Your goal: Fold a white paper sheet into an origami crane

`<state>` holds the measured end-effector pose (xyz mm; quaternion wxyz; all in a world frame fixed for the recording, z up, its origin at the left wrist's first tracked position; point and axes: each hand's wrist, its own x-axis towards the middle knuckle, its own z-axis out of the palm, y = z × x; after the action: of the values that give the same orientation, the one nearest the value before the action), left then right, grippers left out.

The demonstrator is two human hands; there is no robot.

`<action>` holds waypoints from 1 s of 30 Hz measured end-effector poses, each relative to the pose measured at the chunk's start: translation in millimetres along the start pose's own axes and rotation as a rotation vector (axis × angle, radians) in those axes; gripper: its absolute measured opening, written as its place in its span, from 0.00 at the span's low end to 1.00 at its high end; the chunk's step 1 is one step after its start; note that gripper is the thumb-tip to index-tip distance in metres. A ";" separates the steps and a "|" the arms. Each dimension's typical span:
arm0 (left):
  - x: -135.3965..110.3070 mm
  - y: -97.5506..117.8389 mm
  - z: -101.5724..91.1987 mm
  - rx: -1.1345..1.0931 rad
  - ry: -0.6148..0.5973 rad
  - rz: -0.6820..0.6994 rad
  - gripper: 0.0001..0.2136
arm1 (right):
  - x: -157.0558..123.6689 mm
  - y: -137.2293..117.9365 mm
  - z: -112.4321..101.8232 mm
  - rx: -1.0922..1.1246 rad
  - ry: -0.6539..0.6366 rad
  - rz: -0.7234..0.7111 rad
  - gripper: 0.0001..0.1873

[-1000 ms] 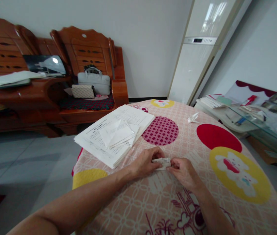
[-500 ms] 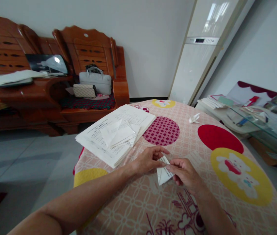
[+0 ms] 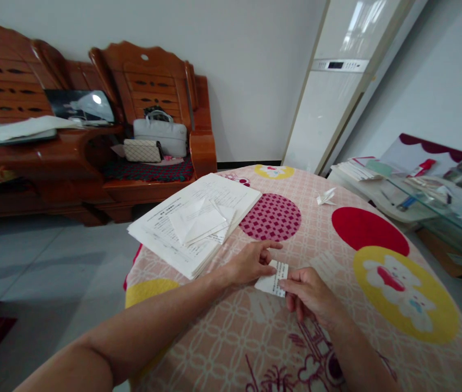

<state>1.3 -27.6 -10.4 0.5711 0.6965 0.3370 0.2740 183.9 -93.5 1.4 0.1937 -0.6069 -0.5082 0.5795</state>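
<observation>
A small folded piece of printed paper (image 3: 272, 279) is between my two hands, just above or on the patterned tablecloth (image 3: 214, 332). My left hand (image 3: 251, 262) pinches its left edge with the thumb on top, index finger stretched out past it. From the right, my right hand (image 3: 310, 294) grips the paper's right side between thumb and fingers. Beyond my left hand lies a stack of printed sheets (image 3: 165, 239), with several folded white papers (image 3: 202, 220) on top. A small folded paper figure (image 3: 326, 196) rests near the table's far edge.
Behind the table stands a wooden armchair (image 3: 202, 147) holding a grey handbag (image 3: 165, 136) and a quilted purse (image 3: 143, 151). A tall white air conditioner (image 3: 316, 114) is at the back. On the right, a glass-topped side table (image 3: 451, 218) carries papers and other items.
The folded paper has turned in my hands: it showed a pointed, triangular lower end and now looks squarer, with more print facing up. Both hands stay nearly in place.
</observation>
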 end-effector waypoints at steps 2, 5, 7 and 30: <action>3.4 1.1 0.6 0.130 -0.045 0.029 0.29 | -0.6 1.6 -1.2 -0.233 0.088 -0.053 0.14; 6.6 4.0 1.7 0.290 -0.087 0.075 0.28 | -3.0 0.4 -4.3 -0.527 0.252 -0.232 0.12; 7.4 5.6 2.3 0.363 -0.107 0.104 0.29 | -5.3 -3.1 -6.6 -0.565 0.258 -0.340 0.08; -19.4 15.1 -8.4 0.614 -0.196 0.283 0.04 | -13.7 -11.8 -10.5 -0.730 0.050 -0.574 0.06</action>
<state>-14.9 -39.5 6.1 0.3210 0.8986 0.2475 0.1680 191.3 -96.5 20.7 0.1321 -0.4841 -0.8215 0.2708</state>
